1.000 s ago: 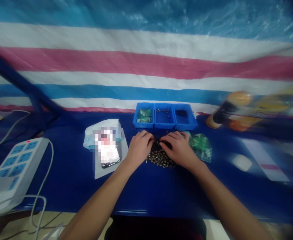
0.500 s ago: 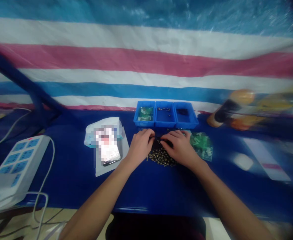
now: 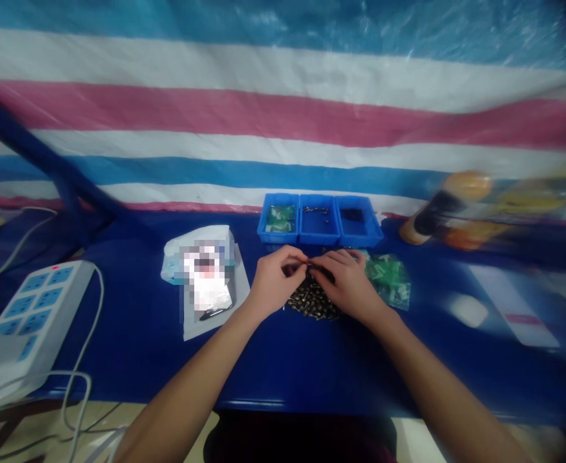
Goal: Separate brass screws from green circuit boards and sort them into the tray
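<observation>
A deep-blue tabletop is shown before a blue, white and pink striped plastic sheet.
A small dark piece is pinched between the closed fingertips of the left hand and right hand, just above a heap of small brass-coloured metal parts. Three blue plastic bins are set behind, a clear bag of green parts to the right, a phone on white paper to the left. Bare surface is seen along the near edge.

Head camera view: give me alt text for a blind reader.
Left hand and right hand meet over a pile of metal parts on a blue table; three blue bins behind, power strip far left.
</observation>
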